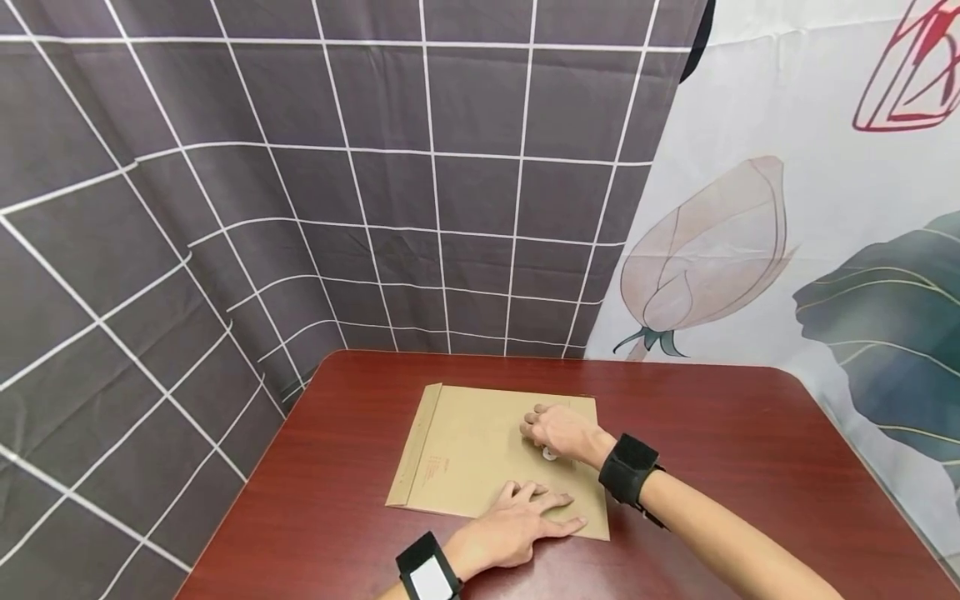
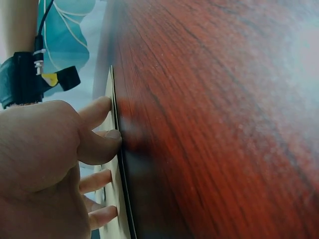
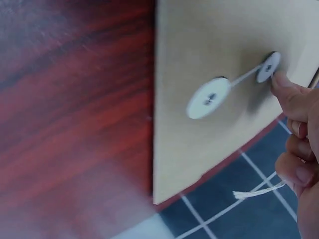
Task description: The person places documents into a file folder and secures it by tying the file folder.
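Note:
A brown paper document envelope [image 1: 472, 433] with a string closure lies flat on the table. Spread across its near edge, my left hand [image 1: 517, 525] presses the paper down; in the left wrist view its thumb [image 2: 102, 144] lies at the envelope's edge. My right hand [image 1: 567, 431] is over the envelope's right part, its fingers curled around a white string [image 3: 259, 191] whose loose end sticks out. In the right wrist view, string runs between a white disc [image 3: 208, 98] and a second white disc [image 3: 269, 67]. The index fingertip or thumb is right at that second disc.
The reddish-brown wooden table [image 1: 300, 500] reaches a grey curtain with white grid lines [image 1: 480, 192] at the back and left. A white flower-patterned cloth [image 1: 750, 275] hangs at the back right. Black straps [image 1: 632, 471] with devices sit on both wrists.

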The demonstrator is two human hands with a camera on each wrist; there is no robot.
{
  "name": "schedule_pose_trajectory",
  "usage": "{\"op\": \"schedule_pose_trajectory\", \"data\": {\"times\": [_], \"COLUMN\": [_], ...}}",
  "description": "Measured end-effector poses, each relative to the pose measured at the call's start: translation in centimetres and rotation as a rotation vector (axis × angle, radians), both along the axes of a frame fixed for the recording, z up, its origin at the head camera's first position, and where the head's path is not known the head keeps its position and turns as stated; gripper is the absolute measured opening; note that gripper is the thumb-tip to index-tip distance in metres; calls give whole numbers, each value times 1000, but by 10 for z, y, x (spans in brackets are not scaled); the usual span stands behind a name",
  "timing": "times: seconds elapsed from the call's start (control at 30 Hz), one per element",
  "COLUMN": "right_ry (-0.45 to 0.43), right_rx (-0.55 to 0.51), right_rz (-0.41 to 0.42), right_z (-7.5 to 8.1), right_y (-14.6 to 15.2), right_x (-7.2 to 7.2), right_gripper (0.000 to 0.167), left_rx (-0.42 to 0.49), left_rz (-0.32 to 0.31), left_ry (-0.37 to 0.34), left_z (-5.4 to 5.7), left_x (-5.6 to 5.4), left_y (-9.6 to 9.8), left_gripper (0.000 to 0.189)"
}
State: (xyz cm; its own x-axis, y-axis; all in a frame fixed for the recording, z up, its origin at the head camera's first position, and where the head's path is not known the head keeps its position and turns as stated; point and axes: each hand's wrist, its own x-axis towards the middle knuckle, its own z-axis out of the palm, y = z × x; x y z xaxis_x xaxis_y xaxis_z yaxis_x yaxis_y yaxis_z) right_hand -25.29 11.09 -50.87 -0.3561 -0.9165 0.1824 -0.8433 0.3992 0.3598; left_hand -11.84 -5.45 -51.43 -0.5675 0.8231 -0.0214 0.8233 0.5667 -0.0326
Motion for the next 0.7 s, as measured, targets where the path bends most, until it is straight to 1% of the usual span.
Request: {"op": "schedule_pose_trajectory", "data": {"times": [0.07,0.17,0.3,0.47,0.57,0.7], "right_ry": [-54,-135,-244,-401,-456,-482], "right_rx": [-14,-51,-143,-270,-340,-396], "right_rz": [-23,-86,-176,-278,-346,-418], "right_z": [-3,-7,-9,-9,-8,-8], "right_y": [3,7,13,21,26,30], "right_x": [-1,-3,-2,5,11,20], "right_gripper": [19,21,19,22,21,21], "left_rx": [4,8,11,10,15,25], "left_rz": [-6,-6,3,25,23,14], "left_ry": [1,8,5,-25,-17,-15], "left_z": [-1,-2,-1,-2,-2,-2], "left_x": [0,0,0,1,1,1], "left_y": [0,1,1,-1,0,1], "left_gripper": [78,77,76,79,78,77]}}
